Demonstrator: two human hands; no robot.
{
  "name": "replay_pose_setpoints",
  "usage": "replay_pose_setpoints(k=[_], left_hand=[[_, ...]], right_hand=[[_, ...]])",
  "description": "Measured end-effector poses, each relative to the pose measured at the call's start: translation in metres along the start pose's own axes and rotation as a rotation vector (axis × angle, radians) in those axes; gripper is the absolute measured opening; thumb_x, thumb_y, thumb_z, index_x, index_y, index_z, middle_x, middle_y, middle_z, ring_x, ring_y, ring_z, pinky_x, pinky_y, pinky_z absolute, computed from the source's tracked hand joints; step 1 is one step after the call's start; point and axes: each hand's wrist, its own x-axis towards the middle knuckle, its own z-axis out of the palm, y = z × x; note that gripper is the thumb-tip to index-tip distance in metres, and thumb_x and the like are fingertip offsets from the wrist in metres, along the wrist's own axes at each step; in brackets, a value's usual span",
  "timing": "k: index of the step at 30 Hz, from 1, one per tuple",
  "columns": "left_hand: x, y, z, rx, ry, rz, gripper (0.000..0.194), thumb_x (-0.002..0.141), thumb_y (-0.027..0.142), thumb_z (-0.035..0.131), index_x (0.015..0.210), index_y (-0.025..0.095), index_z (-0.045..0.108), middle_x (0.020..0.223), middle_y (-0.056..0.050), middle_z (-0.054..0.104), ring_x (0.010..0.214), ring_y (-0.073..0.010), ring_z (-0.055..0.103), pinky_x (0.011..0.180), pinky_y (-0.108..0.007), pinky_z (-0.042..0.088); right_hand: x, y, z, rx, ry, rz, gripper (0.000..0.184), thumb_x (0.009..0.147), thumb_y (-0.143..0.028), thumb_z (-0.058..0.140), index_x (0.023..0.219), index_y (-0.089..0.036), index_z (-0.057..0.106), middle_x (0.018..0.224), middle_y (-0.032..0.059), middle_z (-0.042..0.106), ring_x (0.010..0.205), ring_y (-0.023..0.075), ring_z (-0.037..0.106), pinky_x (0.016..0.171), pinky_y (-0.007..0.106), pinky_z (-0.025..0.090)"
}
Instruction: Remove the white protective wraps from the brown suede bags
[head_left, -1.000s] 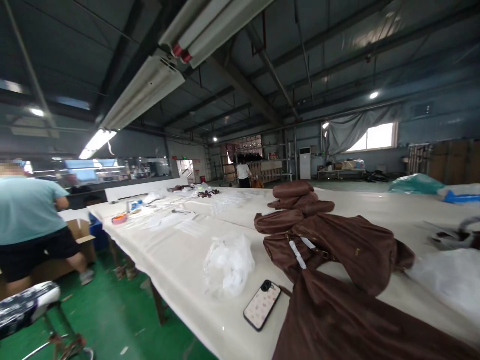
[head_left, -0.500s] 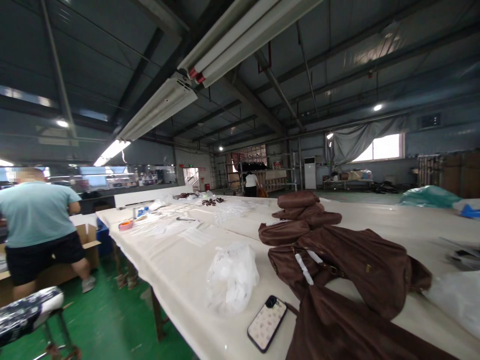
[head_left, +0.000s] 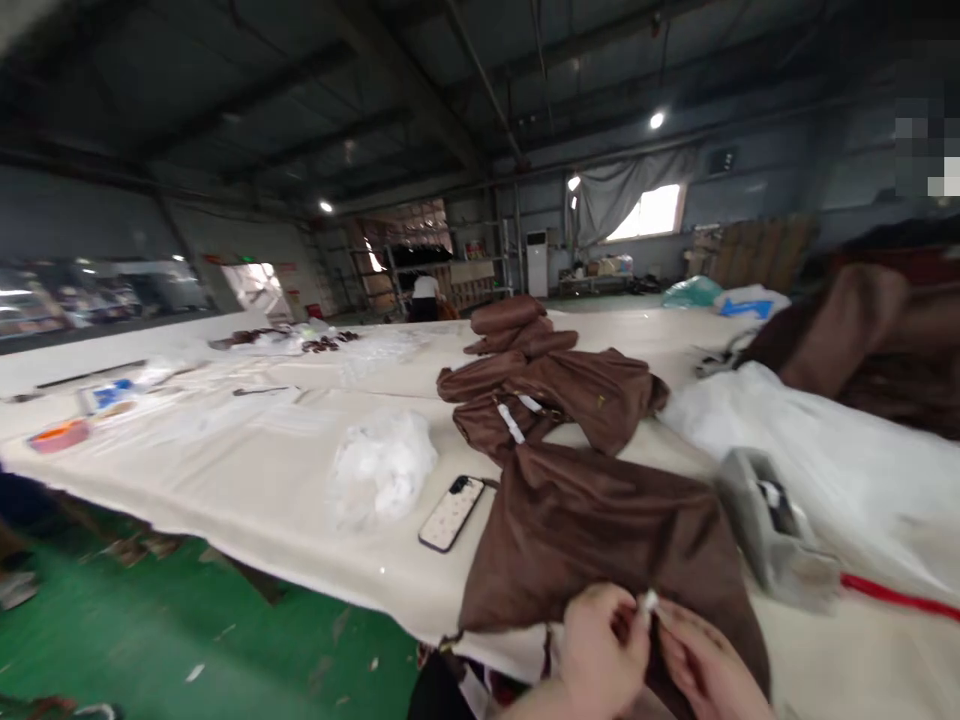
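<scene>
At the bottom of the head view, my left hand (head_left: 602, 640) and my right hand (head_left: 709, 658) are close together over a large dark brown bag (head_left: 600, 530). Their fingertips are pinched on a small white piece (head_left: 649, 602), too blurred to name exactly. The bag lies on the cream-covered table (head_left: 262, 480), its near edge by my lap. Just beyond it, more brown bags (head_left: 592, 390) lie in a row, one with white-wrapped strap parts (head_left: 510, 422). A patterned phone (head_left: 451, 513) rests left of the bag.
A crumpled clear plastic bag (head_left: 386, 465) sits left of the phone. To the right are a grey box (head_left: 757, 510), a red strip (head_left: 896, 595), white plastic sheeting (head_left: 825, 450) and a brown heap (head_left: 862, 340). A person (head_left: 425, 295) stands far back.
The view has swung right and down. Both my hands have come into view at the near bag with the white piece. The co-worker at left has left the view.
</scene>
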Motion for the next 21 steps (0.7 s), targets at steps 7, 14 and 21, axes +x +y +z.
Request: replay_pose_setpoints(k=[7,14,21], left_hand=[[0.005,0.011,-0.008,0.053,-0.096,0.093,0.018,0.086,0.020,0.049,0.090,0.021,0.067,0.082,-0.002,0.064,0.076,-0.0148,0.059,0.069,-0.025,0.047],[-0.001,0.006,-0.002,0.015,-0.010,0.110,0.023,0.085,0.015,0.051,0.100,0.023,0.066,0.089,-0.002,0.064,0.082,-0.0145,0.060,0.073,-0.025,0.051],[-0.006,0.001,-0.007,0.241,0.089,0.358,0.033,0.088,0.015,0.047,0.115,0.028,0.063,0.105,-0.005,0.062,0.092,-0.0176,0.059,0.083,-0.032,0.052]], right_hand=[[-0.002,-0.016,0.005,0.401,-0.215,0.189,0.036,0.065,-0.045,0.078,0.069,-0.015,0.059,0.041,-0.0091,0.039,0.033,0.0016,0.022,0.033,0.018,0.011],[-0.003,-0.011,0.003,0.418,-0.251,0.169,0.034,0.069,-0.045,0.076,0.077,-0.014,0.062,0.043,-0.0076,0.043,0.033,0.0024,0.026,0.032,0.017,0.015],[-0.004,-0.013,0.003,0.402,-0.247,0.161,0.033,0.069,-0.044,0.076,0.074,-0.015,0.062,0.043,-0.0077,0.043,0.034,0.0021,0.024,0.033,0.017,0.016]])
